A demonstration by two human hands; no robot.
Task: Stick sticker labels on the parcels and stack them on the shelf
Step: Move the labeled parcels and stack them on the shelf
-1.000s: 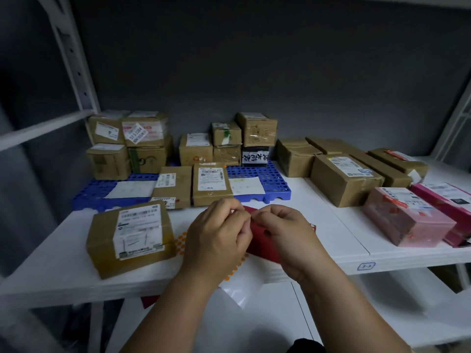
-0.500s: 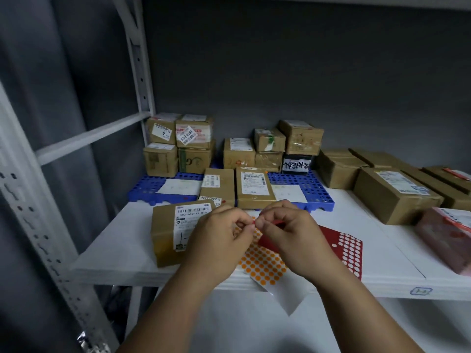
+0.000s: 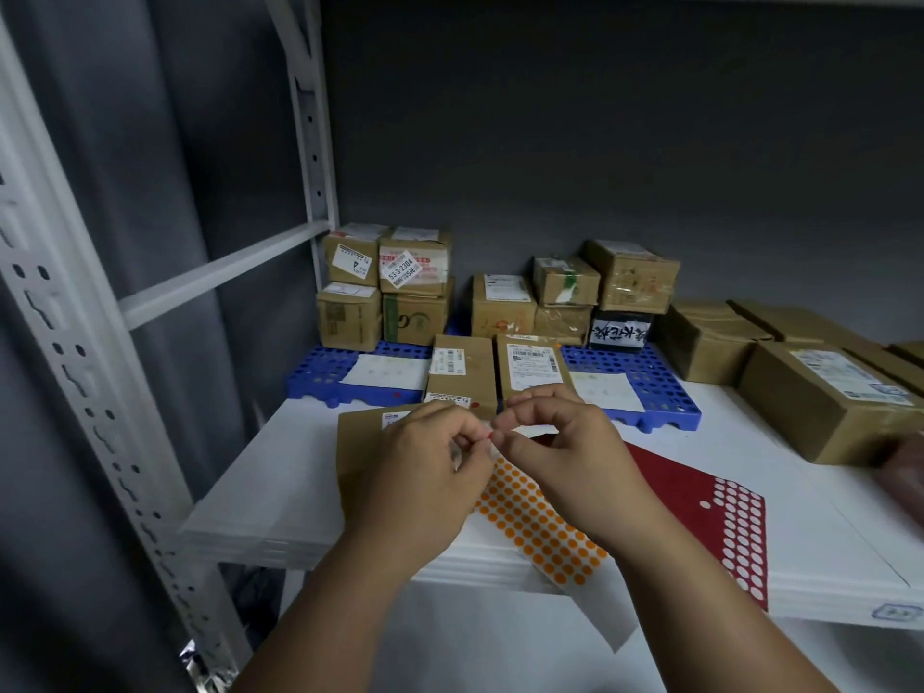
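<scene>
White metal shelving (image 3: pixel 280 487) stands against a dark grey wall, its board carrying brown cardboard parcels, several stacked on a blue perforated plastic pallet (image 3: pixel 665 387) at the back. Nearest the front edge lies a flat brown cardboard parcel (image 3: pixel 360 442) with a white printed label, its long axis running roughly front to back, mostly hidden under the left hand (image 3: pixel 425 472). That hand's fingers are curled, thumb and forefinger pinching a tiny red round sticker (image 3: pixel 491 437) just above the parcel's right edge. The right hand (image 3: pixel 565 452) meets it fingertip to fingertip, fingers curled and pinching at the same red dot (which of the two really carries it is hard to tell).

Beneath the hands an orange dot sticker sheet (image 3: pixel 545 532) lies diagonally, its white tail hanging over the shelf's front edge. Just to its right a dark red sticker sheet (image 3: pixel 700 502) lies flat, long axis slanting toward the front right, its near end showing white emptied circles.

Compared with half a second ago, the hands have pulled slightly apart and lifted off the red sheet, which now lies more fully exposed.
</scene>
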